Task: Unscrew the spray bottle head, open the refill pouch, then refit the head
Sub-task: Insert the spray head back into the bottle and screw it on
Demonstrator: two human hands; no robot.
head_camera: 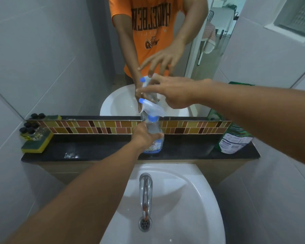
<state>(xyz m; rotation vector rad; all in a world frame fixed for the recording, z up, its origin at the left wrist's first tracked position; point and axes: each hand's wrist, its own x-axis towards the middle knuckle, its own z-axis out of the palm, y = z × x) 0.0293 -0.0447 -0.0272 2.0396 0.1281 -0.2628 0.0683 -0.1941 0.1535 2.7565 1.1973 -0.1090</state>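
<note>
The spray bottle [153, 138] stands upright on the dark shelf [99, 150] at twelve o'clock from the basin tap [145, 184], with the green refill pouch [234, 138] well apart at its three o'clock, leaning at the shelf's right end. The step in hand looks like loosening the head, and it will go best if the lower hand clamps the body firmly against the shelf while the other turns the blue collar [152, 118], not the white trigger head [152, 107], keeping the bottle vertical so nothing spills. The left hand [144, 136] grips the bottle's body, fingers curled round its front. The right hand [174, 93] hovers at the head's one o'clock, fingers spread and extended leftward above the trigger top; whether any fingertip touches it I cannot tell.
</note>
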